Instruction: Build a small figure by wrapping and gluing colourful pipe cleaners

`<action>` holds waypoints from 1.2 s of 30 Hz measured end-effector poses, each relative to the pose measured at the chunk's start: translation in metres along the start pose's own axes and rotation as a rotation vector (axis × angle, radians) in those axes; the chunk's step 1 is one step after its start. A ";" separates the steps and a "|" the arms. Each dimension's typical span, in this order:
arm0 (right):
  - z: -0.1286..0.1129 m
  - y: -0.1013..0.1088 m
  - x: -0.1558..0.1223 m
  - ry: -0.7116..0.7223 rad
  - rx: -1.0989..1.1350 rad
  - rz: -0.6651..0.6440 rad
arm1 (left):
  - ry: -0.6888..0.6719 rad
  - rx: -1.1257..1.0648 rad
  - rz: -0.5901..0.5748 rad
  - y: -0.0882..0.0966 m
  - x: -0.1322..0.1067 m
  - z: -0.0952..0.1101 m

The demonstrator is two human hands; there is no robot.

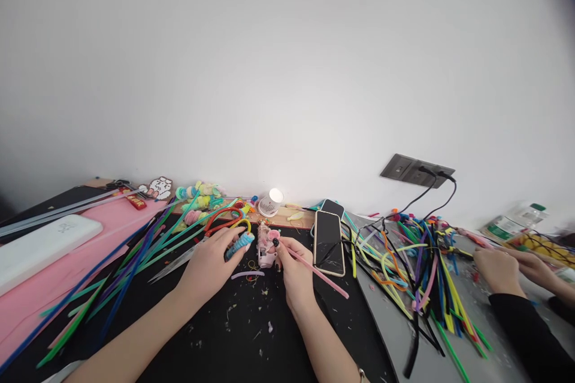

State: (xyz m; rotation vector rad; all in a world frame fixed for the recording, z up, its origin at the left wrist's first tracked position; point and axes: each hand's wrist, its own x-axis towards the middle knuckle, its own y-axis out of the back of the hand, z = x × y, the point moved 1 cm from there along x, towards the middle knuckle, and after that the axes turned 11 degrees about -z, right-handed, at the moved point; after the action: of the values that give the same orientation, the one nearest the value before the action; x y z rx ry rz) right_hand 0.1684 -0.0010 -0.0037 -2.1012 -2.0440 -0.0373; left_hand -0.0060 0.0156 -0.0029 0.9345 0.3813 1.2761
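My left hand [211, 263] is closed round a small blue and white coiled piece [239, 244] made of pipe cleaner. My right hand [294, 269] pinches a pink pipe cleaner [321, 275] that trails to the right across the black mat [251, 335]. Its fingertips sit at a small pink gadget [266, 248] standing between the two hands. A loose lilac strand [247, 274] lies just below the gadget.
Long green, blue and purple pipe cleaners [135, 263] fan out on the left beside a white box [40, 245] and a pink sheet [49, 275]. Two phones [329, 242] lie to the right. A tangled colourful pile [417, 263] covers the grey board. Another person's hands [503, 269] work at far right.
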 end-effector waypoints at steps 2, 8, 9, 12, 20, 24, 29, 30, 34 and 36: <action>-0.002 -0.001 0.000 0.002 0.005 -0.005 | -0.063 -0.077 0.032 -0.002 0.001 -0.002; -0.003 -0.006 -0.001 -0.027 0.090 -0.085 | -0.085 -0.252 -0.050 -0.003 0.004 -0.001; -0.003 -0.006 -0.002 -0.036 0.098 -0.115 | -0.074 -0.282 -0.065 -0.004 0.004 -0.001; -0.004 -0.008 -0.003 -0.076 0.098 -0.204 | -0.060 -0.393 -0.098 -0.005 0.003 0.001; -0.005 -0.013 -0.007 -0.161 0.132 -0.340 | -0.053 -0.416 -0.123 -0.005 0.004 0.003; -0.004 -0.013 -0.008 -0.182 0.164 -0.362 | -0.086 -0.388 -0.134 -0.006 0.003 0.000; -0.002 -0.013 -0.007 -0.190 0.166 -0.372 | -0.099 -0.369 -0.126 -0.006 0.002 0.000; -0.001 -0.012 -0.007 -0.192 0.168 -0.374 | -0.099 -0.370 -0.130 -0.006 0.002 0.000; 0.000 -0.012 -0.007 -0.206 0.169 -0.370 | -0.102 -0.377 -0.134 -0.005 0.002 0.001; 0.000 -0.012 -0.007 -0.208 0.166 -0.367 | -0.104 -0.375 -0.130 -0.006 0.002 0.001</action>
State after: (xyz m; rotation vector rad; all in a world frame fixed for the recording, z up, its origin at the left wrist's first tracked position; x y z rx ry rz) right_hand 0.1565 -0.0078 -0.0031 -1.6719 -2.4342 0.2952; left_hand -0.0013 0.0169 -0.0064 0.6423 0.1118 1.1253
